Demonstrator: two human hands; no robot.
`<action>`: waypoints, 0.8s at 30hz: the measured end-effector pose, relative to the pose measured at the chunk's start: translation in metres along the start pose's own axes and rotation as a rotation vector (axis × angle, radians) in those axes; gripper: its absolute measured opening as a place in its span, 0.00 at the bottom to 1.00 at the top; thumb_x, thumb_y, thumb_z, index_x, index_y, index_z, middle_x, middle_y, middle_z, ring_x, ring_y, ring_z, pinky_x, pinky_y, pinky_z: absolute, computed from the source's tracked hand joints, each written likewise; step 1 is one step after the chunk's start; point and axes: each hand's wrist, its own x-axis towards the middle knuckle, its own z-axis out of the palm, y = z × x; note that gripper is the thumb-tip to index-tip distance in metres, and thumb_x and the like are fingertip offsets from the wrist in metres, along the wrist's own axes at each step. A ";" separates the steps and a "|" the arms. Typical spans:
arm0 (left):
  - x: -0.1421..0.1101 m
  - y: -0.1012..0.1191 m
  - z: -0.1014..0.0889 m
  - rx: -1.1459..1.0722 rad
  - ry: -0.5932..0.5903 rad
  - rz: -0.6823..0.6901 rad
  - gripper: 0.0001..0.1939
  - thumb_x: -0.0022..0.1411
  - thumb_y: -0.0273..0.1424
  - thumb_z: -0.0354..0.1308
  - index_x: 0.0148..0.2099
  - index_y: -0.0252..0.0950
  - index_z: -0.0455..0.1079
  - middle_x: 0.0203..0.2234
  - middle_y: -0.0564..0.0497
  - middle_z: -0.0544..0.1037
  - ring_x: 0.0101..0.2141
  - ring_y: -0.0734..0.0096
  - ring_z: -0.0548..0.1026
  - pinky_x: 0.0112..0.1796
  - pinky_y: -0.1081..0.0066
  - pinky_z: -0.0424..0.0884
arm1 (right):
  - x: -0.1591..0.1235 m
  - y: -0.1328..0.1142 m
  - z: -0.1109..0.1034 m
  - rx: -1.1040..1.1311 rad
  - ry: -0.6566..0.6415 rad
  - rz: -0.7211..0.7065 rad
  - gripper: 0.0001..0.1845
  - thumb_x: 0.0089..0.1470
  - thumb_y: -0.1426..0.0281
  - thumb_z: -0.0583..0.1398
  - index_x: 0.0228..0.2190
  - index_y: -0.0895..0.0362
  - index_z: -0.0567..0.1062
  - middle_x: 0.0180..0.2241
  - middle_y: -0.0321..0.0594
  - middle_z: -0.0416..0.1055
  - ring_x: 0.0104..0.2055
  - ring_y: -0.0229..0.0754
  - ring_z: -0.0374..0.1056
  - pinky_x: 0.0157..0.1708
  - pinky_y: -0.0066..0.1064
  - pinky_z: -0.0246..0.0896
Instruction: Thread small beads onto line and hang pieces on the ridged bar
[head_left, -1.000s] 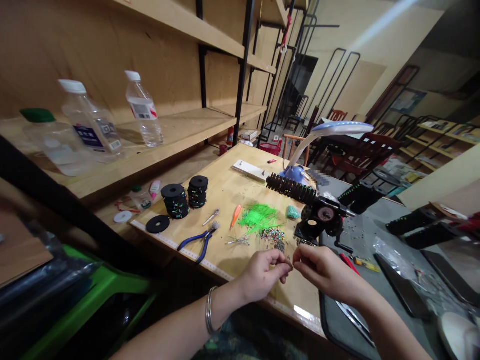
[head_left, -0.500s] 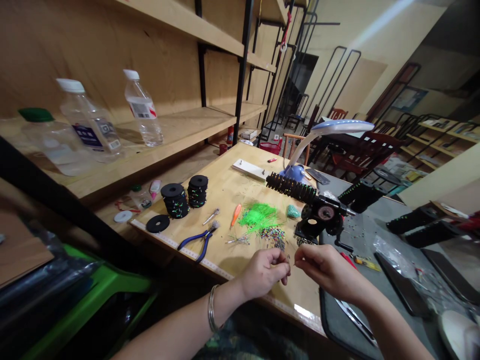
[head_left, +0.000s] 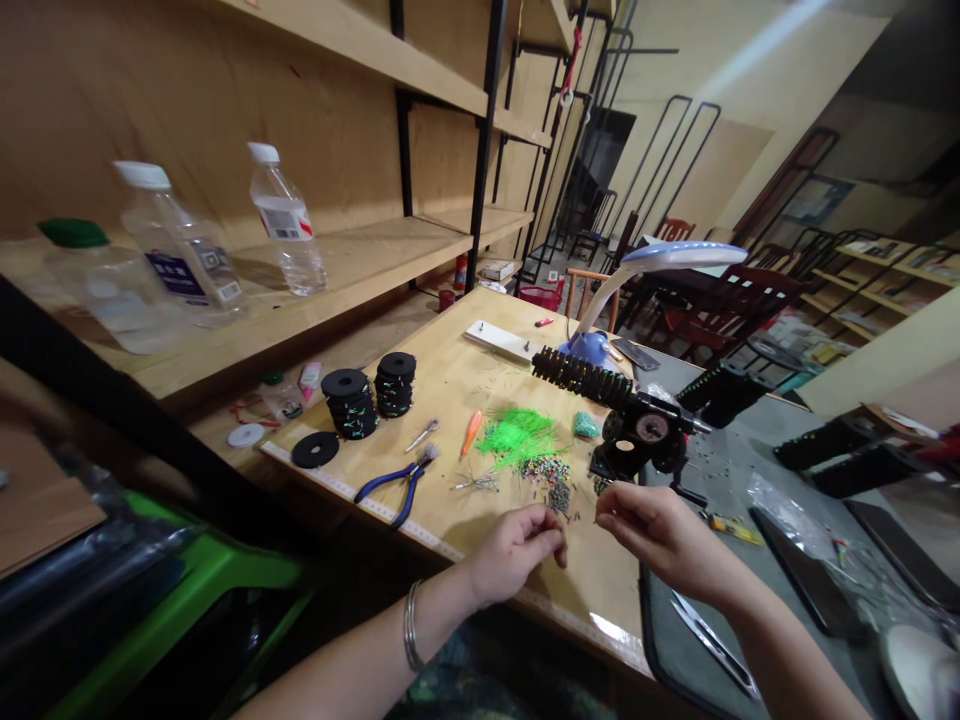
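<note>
In the head view, the left hand [head_left: 510,555] hangs over the near edge of the wooden tabletop [head_left: 442,370], its fingers loosely curled, thumb beside forefinger; whether they meet cannot be told. The right hand [head_left: 664,530], apart from it, has thumb and forefinger brought together at the tips, perhaps on something tiny.

Nearest to the left hand is a pile of small grey pieces [head_left: 559,497], just beyond its fingertips; multicoloured beads [head_left: 551,468] and bright green strands [head_left: 521,437] lie behind it. The black hand-cranked device [head_left: 634,445] stands just beyond the right hand.

The grey pieces look hard and very light, likely to roll or skip away, so a fingertip pinch on one piece at a time should suit them. The strands look thin, springy and apt to tangle; one is best drawn out by its free end. The blue-handled pliers [head_left: 409,490] look stiff and heavier, easiest to take by the grips.

The curled fingers hide whatever may lie inside either hand. The right hand also covers part of the device's foot. Single grey pieces are too small to make out, and both forearms run out of the picture.
</note>
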 end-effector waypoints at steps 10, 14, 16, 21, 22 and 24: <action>0.004 0.028 0.008 0.270 0.036 0.196 0.10 0.56 0.26 0.60 0.43 0.33 0.72 0.38 0.46 0.77 0.43 0.64 0.73 0.47 0.69 0.64 | 0.003 -0.005 0.001 0.019 -0.025 0.027 0.11 0.59 0.68 0.55 0.27 0.57 0.70 0.20 0.30 0.60 0.23 0.33 0.52 0.22 0.25 0.47; 0.010 0.032 0.018 0.287 0.058 0.195 0.04 0.59 0.28 0.57 0.33 0.33 0.70 0.27 0.50 0.75 0.32 0.69 0.72 0.36 0.72 0.66 | 0.003 -0.005 0.001 0.025 -0.040 0.042 0.10 0.59 0.69 0.55 0.26 0.58 0.70 0.20 0.31 0.62 0.22 0.33 0.53 0.22 0.24 0.47; 0.011 0.032 0.020 0.306 0.077 0.200 0.04 0.58 0.27 0.55 0.30 0.33 0.69 0.24 0.52 0.73 0.30 0.71 0.70 0.33 0.74 0.64 | 0.003 -0.004 0.002 0.014 -0.041 0.050 0.10 0.59 0.68 0.55 0.27 0.58 0.70 0.21 0.31 0.63 0.22 0.33 0.54 0.22 0.25 0.47; 0.008 0.034 0.020 0.370 0.116 0.202 0.04 0.57 0.27 0.55 0.30 0.34 0.68 0.22 0.54 0.69 0.27 0.73 0.67 0.30 0.74 0.63 | 0.005 0.000 0.006 -0.010 -0.027 0.042 0.11 0.59 0.67 0.54 0.27 0.57 0.69 0.21 0.31 0.61 0.23 0.34 0.54 0.22 0.25 0.48; 0.008 0.034 0.019 0.387 0.126 0.210 0.04 0.57 0.27 0.55 0.30 0.34 0.68 0.22 0.54 0.69 0.27 0.73 0.67 0.30 0.74 0.62 | 0.006 0.000 0.007 -0.014 -0.028 0.039 0.11 0.59 0.67 0.54 0.26 0.57 0.68 0.21 0.31 0.60 0.23 0.34 0.54 0.22 0.25 0.48; 0.008 0.035 0.019 0.419 0.133 0.240 0.05 0.57 0.27 0.55 0.29 0.34 0.67 0.22 0.54 0.68 0.27 0.73 0.67 0.31 0.74 0.62 | 0.006 0.000 0.007 -0.018 -0.028 0.035 0.12 0.60 0.66 0.54 0.26 0.56 0.67 0.21 0.31 0.60 0.23 0.34 0.53 0.22 0.25 0.48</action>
